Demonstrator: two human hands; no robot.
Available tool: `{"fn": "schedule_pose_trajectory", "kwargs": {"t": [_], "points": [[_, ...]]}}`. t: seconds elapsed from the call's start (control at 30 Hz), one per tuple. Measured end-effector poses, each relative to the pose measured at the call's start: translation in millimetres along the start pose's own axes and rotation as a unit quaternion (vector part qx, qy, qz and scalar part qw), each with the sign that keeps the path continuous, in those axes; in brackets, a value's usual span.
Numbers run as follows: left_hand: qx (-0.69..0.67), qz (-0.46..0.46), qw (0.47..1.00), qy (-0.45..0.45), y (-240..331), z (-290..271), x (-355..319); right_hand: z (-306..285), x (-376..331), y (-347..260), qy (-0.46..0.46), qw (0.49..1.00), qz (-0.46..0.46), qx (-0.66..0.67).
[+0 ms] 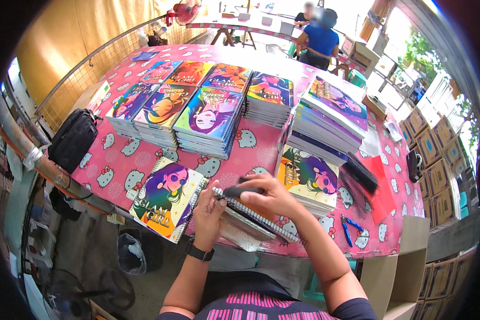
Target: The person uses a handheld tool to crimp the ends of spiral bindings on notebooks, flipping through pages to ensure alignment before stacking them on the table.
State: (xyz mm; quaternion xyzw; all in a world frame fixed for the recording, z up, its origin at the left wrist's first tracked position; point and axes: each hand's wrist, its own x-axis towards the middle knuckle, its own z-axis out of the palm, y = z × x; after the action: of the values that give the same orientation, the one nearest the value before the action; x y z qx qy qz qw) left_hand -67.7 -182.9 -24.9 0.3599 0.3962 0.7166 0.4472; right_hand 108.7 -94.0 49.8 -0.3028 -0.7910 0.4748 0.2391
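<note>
Notebook (250, 216) with spiral binding sits low in the frame's centre. Left hand (209, 212) grips its end; right hand (269, 196) pinches a black coil (239, 190) above it.

Stacks of colourful notebooks (208, 120) crowd the pink patterned tablecloth (117, 170), with a black bag (73, 138) and blue pliers (349, 228).

Both forearms enter from lower edge, bare, angled up toward centre. Left forearm rises near-vertical, black watch band on the wrist. Left hand (208, 213) sits palm inward, fingers curled, thumb up, gripping. Right forearm comes in from lower right, thicker in view, elbow bent, crossing leftward. Right hand (266, 194) lies palm down, knuckles up, fingers bent and pinching at the fingertips (245, 186). Hands close together, almost touching, right slightly above left
</note>
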Motion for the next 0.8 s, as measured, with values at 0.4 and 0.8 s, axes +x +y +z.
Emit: {"fn": "schedule_pose_trajectory", "kwargs": {"t": [0.4, 0.8], "points": [[0.21, 0.135, 0.958, -0.14, 50, 31, 9, -58, -76, 11, 0.26, 0.906, 0.041, -0.332], [0.143, 0.099, 0.967, -0.184, 60, 59, -13, 12, -72, -80, 0.248, 0.96, -0.091, -0.09]]}}
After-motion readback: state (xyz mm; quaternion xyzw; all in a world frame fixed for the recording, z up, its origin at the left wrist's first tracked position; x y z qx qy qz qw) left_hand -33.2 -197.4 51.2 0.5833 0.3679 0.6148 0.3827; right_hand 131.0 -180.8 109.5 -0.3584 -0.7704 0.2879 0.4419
